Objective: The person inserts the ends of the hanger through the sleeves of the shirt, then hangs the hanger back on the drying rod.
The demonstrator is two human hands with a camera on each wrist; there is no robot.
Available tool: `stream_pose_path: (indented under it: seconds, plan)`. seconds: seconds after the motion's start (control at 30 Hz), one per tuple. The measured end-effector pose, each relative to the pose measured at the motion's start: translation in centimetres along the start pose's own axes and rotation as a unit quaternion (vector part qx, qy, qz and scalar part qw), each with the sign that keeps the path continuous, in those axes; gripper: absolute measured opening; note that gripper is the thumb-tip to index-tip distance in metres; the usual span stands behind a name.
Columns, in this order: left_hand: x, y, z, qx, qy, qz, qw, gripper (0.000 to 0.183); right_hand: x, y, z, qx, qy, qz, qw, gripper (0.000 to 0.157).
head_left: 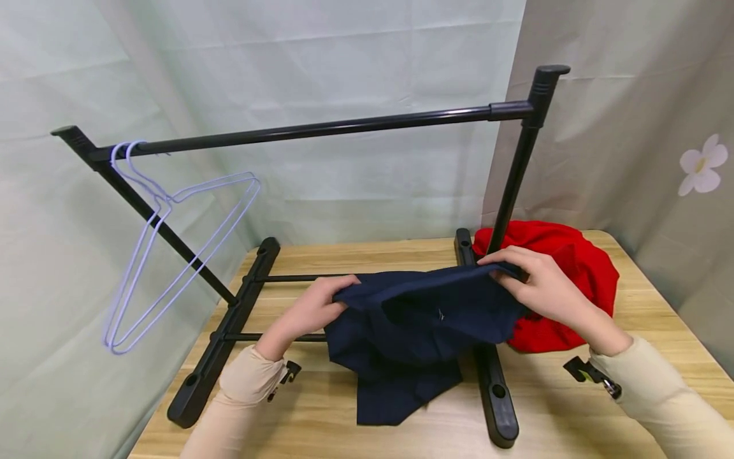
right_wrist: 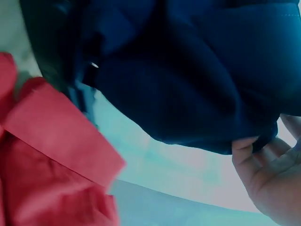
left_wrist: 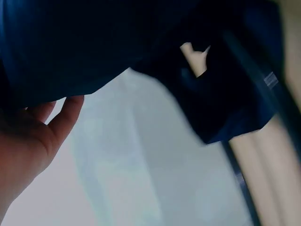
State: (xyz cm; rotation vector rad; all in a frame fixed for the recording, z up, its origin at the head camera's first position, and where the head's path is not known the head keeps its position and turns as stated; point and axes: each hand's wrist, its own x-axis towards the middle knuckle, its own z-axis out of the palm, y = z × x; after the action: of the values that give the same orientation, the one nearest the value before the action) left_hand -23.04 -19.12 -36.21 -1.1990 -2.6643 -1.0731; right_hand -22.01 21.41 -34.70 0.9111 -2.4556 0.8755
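Note:
Both hands hold up a navy blue garment [head_left: 424,319] by its upper edge, above the table; its exact kind cannot be told. A small white mark shows on its front, and a loose part hangs lower in the middle. My left hand [head_left: 312,311] pinches the left corner, with thumb and fingers also visible at the cloth in the left wrist view. The right corner is gripped by my right hand [head_left: 541,284]; in the right wrist view its thumb and fingers close on the hem. Behind the right hand lies a red garment [head_left: 573,274], heaped on the table.
A black clothes rack [head_left: 321,131] stands on the wooden table [head_left: 309,408], its right foot [head_left: 497,395] partly beneath the navy cloth. Lilac hangers [head_left: 166,204] hang at the left end of its top bar. Pale curtains [head_left: 355,70] enclose the back and sides.

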Motion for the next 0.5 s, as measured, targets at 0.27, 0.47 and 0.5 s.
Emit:
stream_pose_path:
  seconds: [0.27, 0.47, 0.5]
  plan:
    - [1.9, 2.4, -4.7, 0.056, 0.094, 0.005, 0.994, 0.019, 3.0, -2.3, -3.6, 0.003, 0.06, -0.041, 0.997, 0.04]
    - [3.4, 4.1, -7.6, 0.103, 0.159, 0.042, 0.981, 0.017, 5.2, -3.4, -5.8, -0.015, 0.106, -0.065, 0.992, 0.036]
    - [3.7, 4.5, -8.0, 0.109, 0.174, 0.05, 0.9774, 0.016, 5.4, -3.6, -6.1, -0.02, 0.114, -0.066, 0.991, 0.035]
